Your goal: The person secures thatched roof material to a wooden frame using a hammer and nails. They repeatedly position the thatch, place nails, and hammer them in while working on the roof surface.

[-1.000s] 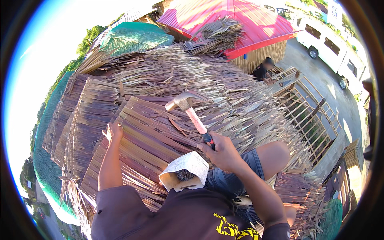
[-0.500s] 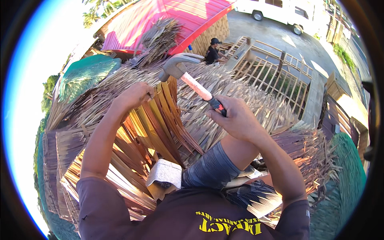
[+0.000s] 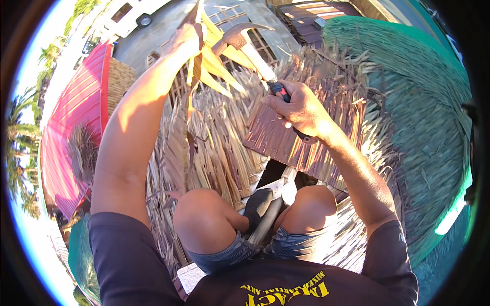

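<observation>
My right hand (image 3: pixel 302 108) is closed round the dark grip of a claw hammer (image 3: pixel 258 61). Its metal head points up and to the left, close beside the leaf panel. Farther forward and to the left, my left hand (image 3: pixel 185 45) is raised and grips a yellow-brown palm-leaf thatch panel (image 3: pixel 217 69), whose strips hang down and fan out to the right. Below both hands lies the dry thatch roof (image 3: pixel 219 140), with a reddish-brown thatch panel (image 3: pixel 301 127) on it under my right hand.
My bent knees (image 3: pixel 204 217) are over the roof, by a dark gap with a pale wooden pole (image 3: pixel 268 219). Green-covered thatch (image 3: pixel 423 122) rises at right. A red metal roof (image 3: pixel 76 122) stands at left, and a white vehicle (image 3: pixel 132 18) is parked beyond.
My view has swung to the right. The leaf panel, earlier hanging below my left hand across the roof, is now lifted forward in it. The hammer stays in my right hand.
</observation>
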{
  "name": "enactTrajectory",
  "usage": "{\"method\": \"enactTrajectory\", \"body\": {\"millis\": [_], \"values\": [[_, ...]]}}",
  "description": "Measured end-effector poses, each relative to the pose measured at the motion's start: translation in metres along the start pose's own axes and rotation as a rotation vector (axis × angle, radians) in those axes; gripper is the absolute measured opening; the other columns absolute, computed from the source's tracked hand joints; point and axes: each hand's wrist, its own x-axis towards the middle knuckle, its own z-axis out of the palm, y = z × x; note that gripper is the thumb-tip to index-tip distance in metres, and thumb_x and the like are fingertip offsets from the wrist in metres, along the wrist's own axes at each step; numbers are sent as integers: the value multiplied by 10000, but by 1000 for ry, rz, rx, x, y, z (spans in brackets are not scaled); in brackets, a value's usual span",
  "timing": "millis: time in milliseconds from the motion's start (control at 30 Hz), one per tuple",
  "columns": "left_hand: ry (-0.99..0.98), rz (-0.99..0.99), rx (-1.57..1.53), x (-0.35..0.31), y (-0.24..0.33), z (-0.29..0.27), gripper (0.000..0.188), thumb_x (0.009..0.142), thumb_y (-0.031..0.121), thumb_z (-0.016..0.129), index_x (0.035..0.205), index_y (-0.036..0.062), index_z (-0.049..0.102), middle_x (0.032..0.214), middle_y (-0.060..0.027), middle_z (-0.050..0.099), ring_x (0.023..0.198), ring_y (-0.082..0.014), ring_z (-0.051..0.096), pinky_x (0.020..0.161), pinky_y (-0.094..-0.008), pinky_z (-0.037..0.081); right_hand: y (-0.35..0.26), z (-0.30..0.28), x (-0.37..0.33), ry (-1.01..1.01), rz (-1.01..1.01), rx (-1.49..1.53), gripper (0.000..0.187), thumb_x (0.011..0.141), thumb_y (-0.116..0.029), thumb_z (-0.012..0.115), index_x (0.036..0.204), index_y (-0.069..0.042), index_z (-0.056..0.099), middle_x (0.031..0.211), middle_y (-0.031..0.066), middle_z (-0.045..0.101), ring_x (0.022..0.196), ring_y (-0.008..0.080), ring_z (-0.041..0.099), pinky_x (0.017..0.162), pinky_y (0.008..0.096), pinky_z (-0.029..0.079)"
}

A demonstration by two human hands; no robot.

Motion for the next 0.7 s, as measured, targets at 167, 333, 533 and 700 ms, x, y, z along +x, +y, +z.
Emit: {"method": "enactTrajectory", "body": {"millis": [167, 333, 533, 700], "values": [[162, -187, -714, 135, 60, 22, 157, 966, 172, 653, 1108, 120, 694, 927, -66, 695, 788, -161, 708, 700, -319, 613, 73, -61, -27, 500, 128, 184, 245, 940, -228, 723, 847, -57, 574, 622, -12, 561, 535, 65, 544, 491, 257, 455], [400, -386, -1202, 137, 120, 66, 103, 899, 28, 693, 989, -22, 693, 949, -115, 699, 749, -170, 707, 654, -304, 664, 142, -104, -67, 932, 192, 259, 223, 964, -267, 692, 902, -74, 600, 676, -15, 595, 544, 59, 511, 511, 251, 434], [414, -375, -1602, -34, 177, 243, 173, 912, 2, 673, 1058, -7, 580, 1010, -131, 639, 887, -221, 655, 696, -367, 656, 235, -90, -160, 1214, 297, 278, 257, 949, -303, 722, 911, -83, 594, 678, -58, 513, 579, 43, 447, 522, 249, 382], [-56, -802, -1610, -237, 217, 385, 115, 988, 11, 584, 1076, 33, 513, 1039, -119, 614, 892, -228, 656, 780, -423, 645, 341, -35, -223, 1274, 564, 105, 325, 913, -376, 722, 891, -64, 631, 697, 18, 583, 605, 155, 548, 584, 334, 459]]}}
